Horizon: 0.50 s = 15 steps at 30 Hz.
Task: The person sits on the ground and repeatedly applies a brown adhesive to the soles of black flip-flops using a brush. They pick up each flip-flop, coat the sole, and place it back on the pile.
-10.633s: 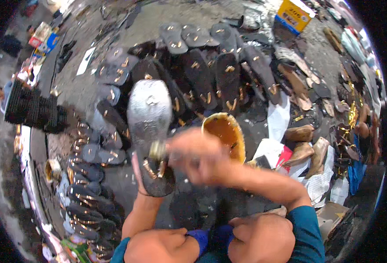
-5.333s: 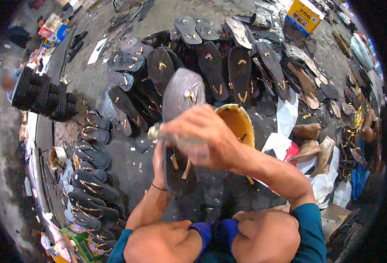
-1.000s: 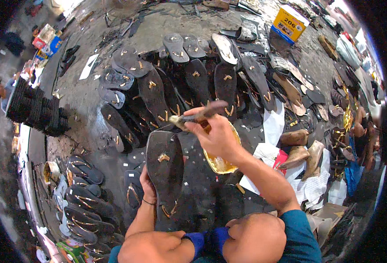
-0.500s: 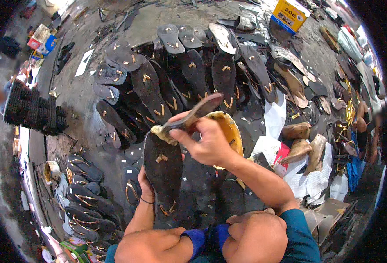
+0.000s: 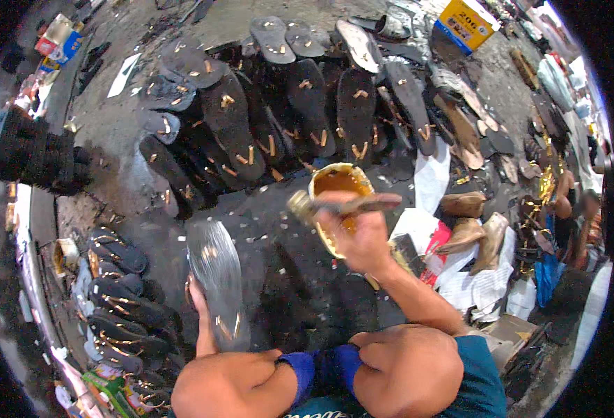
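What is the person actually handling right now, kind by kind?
Sandal sole, glossy, in the left hand: 1
Glue brush, in the right hand: 1
Open glue tin, behind the brush: 1
Total: 3

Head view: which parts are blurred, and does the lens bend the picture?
Head view: the sole at the left hand is smeared by motion and shows a pale sheen; the brush in the right hand is a little soft; the rows of soles are sharper; the fisheye curves the scene toward a dark round rim.
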### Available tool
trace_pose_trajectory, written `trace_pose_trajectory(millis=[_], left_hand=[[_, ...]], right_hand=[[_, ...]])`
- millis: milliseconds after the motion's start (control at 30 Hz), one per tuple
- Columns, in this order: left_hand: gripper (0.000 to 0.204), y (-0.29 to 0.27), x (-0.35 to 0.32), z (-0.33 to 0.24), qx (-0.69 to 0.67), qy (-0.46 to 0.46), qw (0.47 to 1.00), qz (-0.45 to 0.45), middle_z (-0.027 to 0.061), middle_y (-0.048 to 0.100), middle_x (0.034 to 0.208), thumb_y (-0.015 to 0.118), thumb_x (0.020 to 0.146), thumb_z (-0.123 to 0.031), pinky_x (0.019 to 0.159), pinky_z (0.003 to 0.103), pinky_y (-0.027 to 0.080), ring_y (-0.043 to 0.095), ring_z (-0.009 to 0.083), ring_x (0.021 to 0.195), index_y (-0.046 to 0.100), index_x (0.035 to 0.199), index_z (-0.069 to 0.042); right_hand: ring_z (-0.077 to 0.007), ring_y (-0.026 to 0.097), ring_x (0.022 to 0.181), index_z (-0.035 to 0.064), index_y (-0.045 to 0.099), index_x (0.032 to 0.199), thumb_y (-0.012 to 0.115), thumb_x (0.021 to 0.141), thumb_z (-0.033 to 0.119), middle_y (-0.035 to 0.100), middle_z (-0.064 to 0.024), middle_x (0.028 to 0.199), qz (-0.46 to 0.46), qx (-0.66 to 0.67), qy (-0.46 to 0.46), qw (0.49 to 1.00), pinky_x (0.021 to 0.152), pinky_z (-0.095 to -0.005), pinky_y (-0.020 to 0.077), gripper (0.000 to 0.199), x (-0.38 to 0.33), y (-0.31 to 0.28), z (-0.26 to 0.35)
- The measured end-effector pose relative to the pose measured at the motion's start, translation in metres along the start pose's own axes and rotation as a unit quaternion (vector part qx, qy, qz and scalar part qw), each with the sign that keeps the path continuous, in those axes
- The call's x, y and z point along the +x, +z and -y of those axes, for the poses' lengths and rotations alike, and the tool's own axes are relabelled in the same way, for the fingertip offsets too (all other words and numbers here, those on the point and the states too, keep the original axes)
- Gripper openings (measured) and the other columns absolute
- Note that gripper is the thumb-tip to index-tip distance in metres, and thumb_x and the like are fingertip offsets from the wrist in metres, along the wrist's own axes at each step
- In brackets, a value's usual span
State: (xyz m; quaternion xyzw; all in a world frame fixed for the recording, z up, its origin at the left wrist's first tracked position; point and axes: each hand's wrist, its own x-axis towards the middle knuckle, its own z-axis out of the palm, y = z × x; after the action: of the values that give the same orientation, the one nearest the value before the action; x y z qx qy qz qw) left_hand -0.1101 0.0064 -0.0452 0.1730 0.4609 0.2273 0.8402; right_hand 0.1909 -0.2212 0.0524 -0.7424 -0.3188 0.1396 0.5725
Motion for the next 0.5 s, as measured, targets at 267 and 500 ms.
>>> trace_pose_trajectory(millis=[267, 500], left_hand=[[0.056, -0.025, -0.044, 0.021, -0.010, -0.077, 0.995, -0.069, 0.0207, 0.054, 0.131, 0.044, 0.101, -0.042, 0.100, 0.044, 0.047, 0.056, 0.0331, 0.118, 0.046, 0.141, -0.003], [0.044, 0.055, -0.040, 0.004, -0.001, -0.104, 0.993, 0.054, 0.0152, 0.065, 0.120, 0.046, 0.105, -0.036, 0.092, 0.040, 0.053, 0.065, 0.0281, 0.106, 0.055, 0.134, -0.005]], right_hand=[[-0.0361, 0.070, 0.084, 0.0038, 0.068, 0.109, 0.069, 0.090, 0.017, 0.071, -0.0176, 0.096, -0.097, -0.174, 0.007, 0.980, 0.075, -0.0413, 0.0555, 0.023, -0.001, -0.050, -0.010], [-0.0412, 0.069, 0.077, 0.0002, 0.068, 0.113, 0.070, 0.088, 0.033, 0.069, -0.0262, 0.082, 0.376, -0.218, 0.236, 0.869, 0.074, -0.0444, 0.0563, 0.041, -0.048, -0.119, 0.021]])
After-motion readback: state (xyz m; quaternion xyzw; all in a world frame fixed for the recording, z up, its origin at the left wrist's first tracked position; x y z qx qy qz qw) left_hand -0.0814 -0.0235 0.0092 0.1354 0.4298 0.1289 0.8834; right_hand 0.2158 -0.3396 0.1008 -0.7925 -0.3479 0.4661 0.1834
